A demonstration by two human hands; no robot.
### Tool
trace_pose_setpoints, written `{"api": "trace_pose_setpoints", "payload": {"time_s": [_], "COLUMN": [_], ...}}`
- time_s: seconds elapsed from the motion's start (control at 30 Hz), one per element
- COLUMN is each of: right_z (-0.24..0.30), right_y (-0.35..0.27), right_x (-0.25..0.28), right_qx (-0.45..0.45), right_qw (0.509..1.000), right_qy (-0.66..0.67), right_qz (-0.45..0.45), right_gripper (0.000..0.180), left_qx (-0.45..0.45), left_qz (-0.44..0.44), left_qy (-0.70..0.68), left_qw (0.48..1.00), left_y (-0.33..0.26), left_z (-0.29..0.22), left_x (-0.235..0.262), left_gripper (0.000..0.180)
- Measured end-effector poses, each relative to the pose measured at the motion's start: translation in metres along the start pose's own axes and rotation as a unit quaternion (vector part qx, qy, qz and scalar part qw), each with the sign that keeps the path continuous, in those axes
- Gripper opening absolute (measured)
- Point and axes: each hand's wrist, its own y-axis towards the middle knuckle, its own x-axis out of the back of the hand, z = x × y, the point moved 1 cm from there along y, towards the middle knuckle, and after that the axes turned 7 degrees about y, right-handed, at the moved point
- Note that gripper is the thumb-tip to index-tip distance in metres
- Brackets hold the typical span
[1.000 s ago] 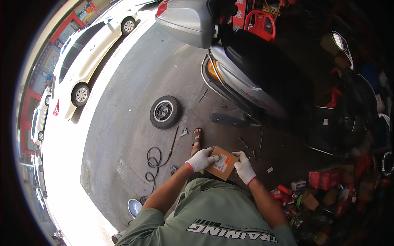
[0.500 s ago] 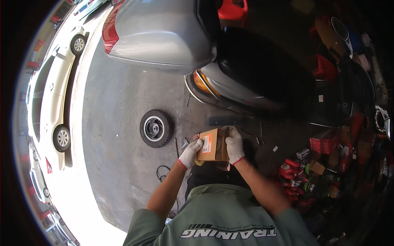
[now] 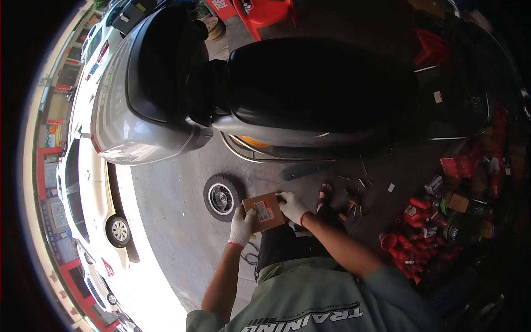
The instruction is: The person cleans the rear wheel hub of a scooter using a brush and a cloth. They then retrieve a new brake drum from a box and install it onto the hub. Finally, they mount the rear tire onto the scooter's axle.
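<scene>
A small brown cardboard box with an orange and white label is held in front of my body. My left hand, in a white work glove with a red cuff, grips its left side, thumb over the top face. My right hand, gloved the same way, is closed on the box's upper right edge. Beyond the box stands a grey scooter with a long black seat and a silver top case. Just left of the box a wheel with a black tyre lies flat on the floor.
Hand tools lie scattered on the floor to the right of my sandalled foot. Farther right sit red bottles and small boxes. A red plastic chair stands beyond the scooter. White cars are parked at left.
The view has shifted, showing more of the scooter's seat. The box has turned so its labelled face shows more fully, and my right hand now holds its upper right edge.
</scene>
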Motion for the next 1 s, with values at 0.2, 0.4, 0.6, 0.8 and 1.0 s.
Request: {"api": "trace_pose_setpoints", "payload": {"time_s": [0.2,0.4,0.6,0.8,1.0], "right_z": [-0.092,-0.186,-0.265,-0.282,-0.304], "right_y": [0.015,0.084,0.219,0.341,0.395], "right_x": [-0.030,-0.058,-0.105,-0.169,-0.155], "right_qx": [-0.235,-0.258,-0.139,0.114,0.072], "right_qw": [0.760,0.756,0.861,0.952,0.975], "right_qy": [0.598,0.595,0.487,0.280,0.175], "right_qz": [0.101,0.090,0.042,-0.045,-0.112], "right_gripper": [0.021,0.016,0.022,0.049,0.046], "left_qx": [0.030,-0.003,0.069,0.026,-0.109], "left_qz": [0.024,0.067,0.119,-0.032,-0.148], "left_qy": [0.280,0.290,0.077,-0.108,-0.006], "left_qw": [0.959,0.955,0.988,0.993,0.983], "left_y": [0.039,0.128,0.254,0.384,0.396], "left_z": [-0.015,0.079,0.219,0.367,0.404], "left_x": [-0.044,-0.066,-0.050,-0.006,0.004], "left_gripper": [0.069,0.070,0.042,0.038,0.031]}}
